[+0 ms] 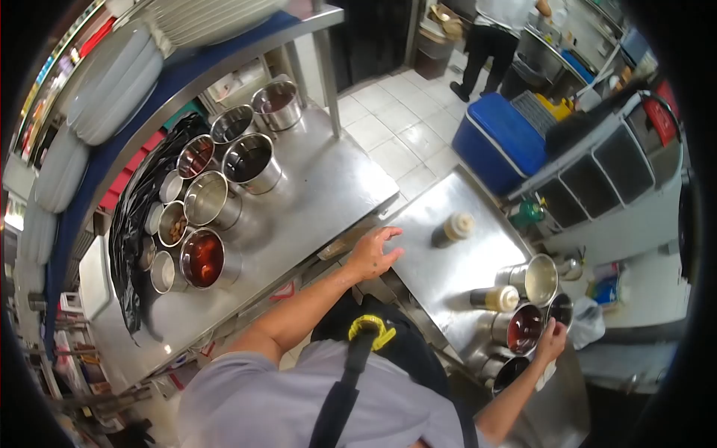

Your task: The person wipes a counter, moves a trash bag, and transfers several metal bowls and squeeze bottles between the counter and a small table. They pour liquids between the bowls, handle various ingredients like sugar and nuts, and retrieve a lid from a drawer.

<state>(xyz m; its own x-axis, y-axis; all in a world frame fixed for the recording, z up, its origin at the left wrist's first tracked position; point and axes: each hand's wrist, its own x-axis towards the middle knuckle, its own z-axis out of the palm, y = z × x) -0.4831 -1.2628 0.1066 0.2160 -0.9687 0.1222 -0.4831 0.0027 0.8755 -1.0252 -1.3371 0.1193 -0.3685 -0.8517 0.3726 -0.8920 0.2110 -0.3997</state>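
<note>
Steel counter [433, 272] space frames the work. The left hand [376, 255] hangs empty by its edge, fingers spread apart. At its other end, the right hand [551, 341] reaches the rim of a dark pot [561, 307], beside a red pot [525, 328]; whether it grips, I cannot tell. Handling the pot seems the step; the next move likely calls for a level hold. Beyond: cooler [497, 138], person [493, 41].

White floor tiles [418, 140], a steel counter [314, 179], seemingly a dark doorway [371, 41].
</note>
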